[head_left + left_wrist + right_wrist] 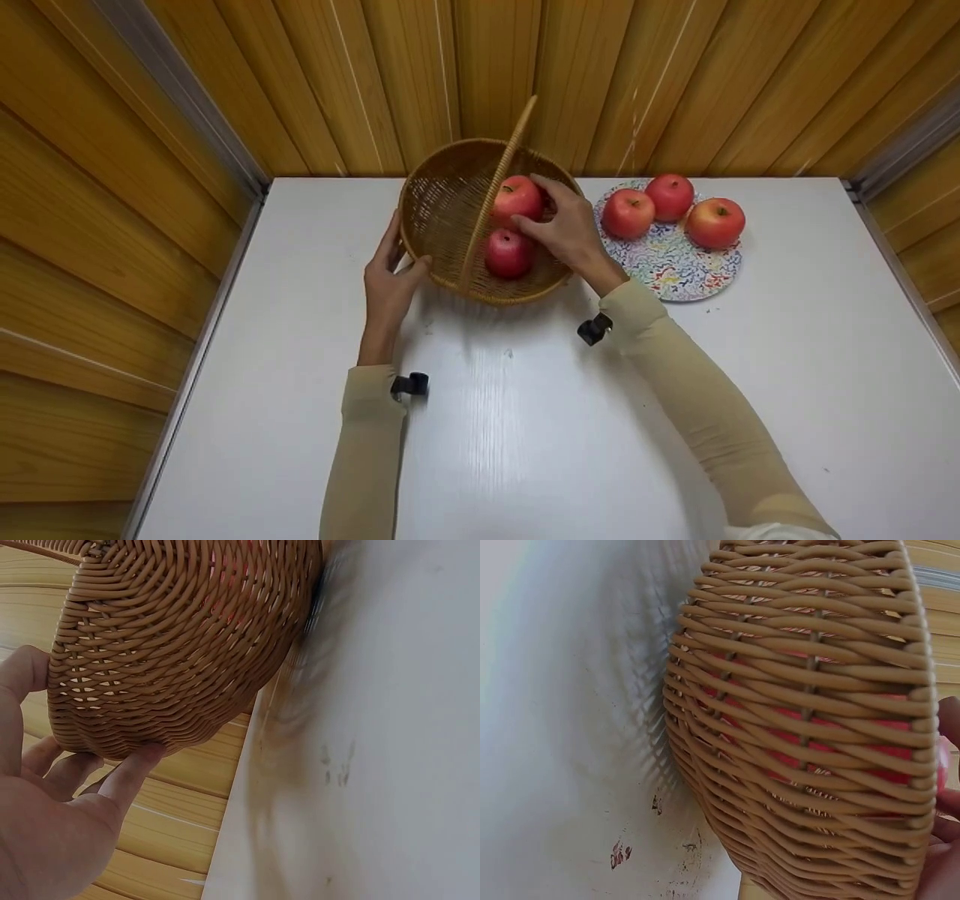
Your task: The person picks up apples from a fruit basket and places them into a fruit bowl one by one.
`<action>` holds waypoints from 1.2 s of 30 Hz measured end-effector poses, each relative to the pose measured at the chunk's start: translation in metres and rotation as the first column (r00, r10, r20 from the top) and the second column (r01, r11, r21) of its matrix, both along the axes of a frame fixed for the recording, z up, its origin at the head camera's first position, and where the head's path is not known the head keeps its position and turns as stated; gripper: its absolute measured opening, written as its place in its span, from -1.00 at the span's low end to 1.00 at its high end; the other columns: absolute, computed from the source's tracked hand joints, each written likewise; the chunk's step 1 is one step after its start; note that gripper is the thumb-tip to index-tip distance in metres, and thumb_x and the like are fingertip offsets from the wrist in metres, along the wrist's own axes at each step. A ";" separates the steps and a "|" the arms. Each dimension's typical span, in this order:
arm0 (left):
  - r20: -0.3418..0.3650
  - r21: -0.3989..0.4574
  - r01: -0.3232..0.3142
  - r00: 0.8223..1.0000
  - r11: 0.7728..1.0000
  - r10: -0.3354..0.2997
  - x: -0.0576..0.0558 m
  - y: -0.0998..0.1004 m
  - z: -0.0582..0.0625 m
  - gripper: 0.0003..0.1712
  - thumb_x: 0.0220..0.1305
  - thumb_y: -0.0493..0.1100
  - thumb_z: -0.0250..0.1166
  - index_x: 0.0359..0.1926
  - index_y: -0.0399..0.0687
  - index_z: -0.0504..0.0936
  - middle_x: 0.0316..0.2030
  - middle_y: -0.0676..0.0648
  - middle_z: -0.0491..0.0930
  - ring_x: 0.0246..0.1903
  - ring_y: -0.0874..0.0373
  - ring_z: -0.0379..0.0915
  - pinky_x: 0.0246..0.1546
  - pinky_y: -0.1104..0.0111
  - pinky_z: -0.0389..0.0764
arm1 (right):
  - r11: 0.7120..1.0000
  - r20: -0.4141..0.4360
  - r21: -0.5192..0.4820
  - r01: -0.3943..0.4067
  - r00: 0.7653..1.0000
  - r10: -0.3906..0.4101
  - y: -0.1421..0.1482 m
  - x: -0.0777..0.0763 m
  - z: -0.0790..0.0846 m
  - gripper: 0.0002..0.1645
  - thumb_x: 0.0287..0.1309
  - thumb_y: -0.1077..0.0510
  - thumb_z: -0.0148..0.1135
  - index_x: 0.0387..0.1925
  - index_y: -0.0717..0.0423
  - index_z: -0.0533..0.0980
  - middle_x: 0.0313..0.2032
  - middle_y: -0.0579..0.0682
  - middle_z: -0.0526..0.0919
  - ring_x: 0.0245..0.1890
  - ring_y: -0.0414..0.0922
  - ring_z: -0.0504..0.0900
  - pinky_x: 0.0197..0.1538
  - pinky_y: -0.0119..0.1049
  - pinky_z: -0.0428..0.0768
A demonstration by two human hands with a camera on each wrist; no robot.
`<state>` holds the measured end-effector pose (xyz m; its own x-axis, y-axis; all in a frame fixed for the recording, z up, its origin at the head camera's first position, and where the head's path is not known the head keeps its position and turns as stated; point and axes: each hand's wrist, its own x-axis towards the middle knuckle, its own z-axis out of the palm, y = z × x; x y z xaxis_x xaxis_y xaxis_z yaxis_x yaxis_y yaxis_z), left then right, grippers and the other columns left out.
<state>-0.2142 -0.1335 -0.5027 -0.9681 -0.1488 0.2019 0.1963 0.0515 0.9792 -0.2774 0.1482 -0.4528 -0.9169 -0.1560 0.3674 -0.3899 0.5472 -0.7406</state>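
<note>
A brown wicker basket [442,217] with an arched handle [501,172] stands at the back of the white table. My left hand [393,281] holds its left rim, thumb at the top edge and fingers against the outer weave [150,675]. Reaching in over the right side, my right hand [566,225] grips a red apple [516,199] between thumb and fingers. A darker red apple [509,253] lies in the basket just in front of it. Through the weave [802,675] in the right wrist view, red shows, and only part of the right hand is visible past the rim.
Right of the basket lies a round plate [675,274] with a multicoloured speckled pattern. It carries three apples [628,214] toward its back edge. A wood-panelled wall [495,75] rises directly behind the white table [487,420], and another panelled wall stands on the left.
</note>
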 end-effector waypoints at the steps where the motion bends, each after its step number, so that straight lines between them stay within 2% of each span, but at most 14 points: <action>1: -0.002 -0.003 -0.001 1.000 1.000 0.001 0.000 0.000 0.000 -0.05 0.30 -0.29 0.40 0.64 0.29 0.30 0.54 0.14 0.32 0.44 0.02 0.34 0.26 0.07 0.59 | 1.000 -0.001 -0.006 0.000 1.000 0.000 0.001 0.001 0.000 -0.14 0.19 0.05 0.60 0.42 0.31 0.48 0.34 0.24 0.58 0.30 0.10 0.58 0.36 -0.06 0.52; 13: -0.012 0.016 0.009 1.000 1.000 -0.009 -0.001 0.001 -0.001 -0.06 0.30 -0.30 0.41 0.63 0.27 0.31 0.54 0.14 0.32 0.44 0.01 0.34 0.16 0.08 0.67 | 0.996 -0.046 -0.081 0.026 0.998 -0.030 0.009 0.007 0.005 -0.16 0.17 0.09 0.61 0.41 0.30 0.50 0.30 0.21 0.61 0.26 0.04 0.61 0.32 -0.10 0.56; 20: -0.022 -0.002 -0.003 1.000 1.000 0.003 -0.001 0.002 -0.001 -0.04 0.29 -0.31 0.42 0.63 0.27 0.31 0.53 0.15 0.32 0.44 -0.01 0.35 0.25 0.06 0.60 | 0.988 -0.108 -0.148 0.052 0.992 -0.068 0.015 0.011 0.006 -0.19 0.17 0.15 0.61 0.39 0.32 0.51 0.29 0.22 0.62 0.28 0.04 0.61 0.34 -0.17 0.54; 29: 0.004 0.003 -0.010 1.000 1.000 0.010 -0.001 0.002 0.000 -0.05 0.31 -0.33 0.43 0.64 0.24 0.29 0.55 0.09 0.31 0.46 -0.04 0.33 0.29 0.03 0.56 | 0.970 -0.134 -0.235 0.066 0.986 -0.100 0.027 0.020 0.012 -0.19 0.20 0.12 0.60 0.41 0.32 0.50 0.31 0.18 0.60 0.28 0.02 0.61 0.33 -0.19 0.56; 36: 0.041 0.021 -0.011 0.999 1.000 0.010 -0.002 0.003 0.002 -0.05 0.32 -0.42 0.37 0.66 0.06 0.25 0.58 0.00 0.26 0.49 -0.10 0.28 0.32 0.00 0.53 | 0.948 -0.147 -0.308 0.082 0.980 -0.133 0.036 0.027 0.014 -0.19 0.17 0.22 0.61 0.41 0.31 0.49 0.31 0.15 0.61 0.24 0.01 0.65 0.31 -0.22 0.57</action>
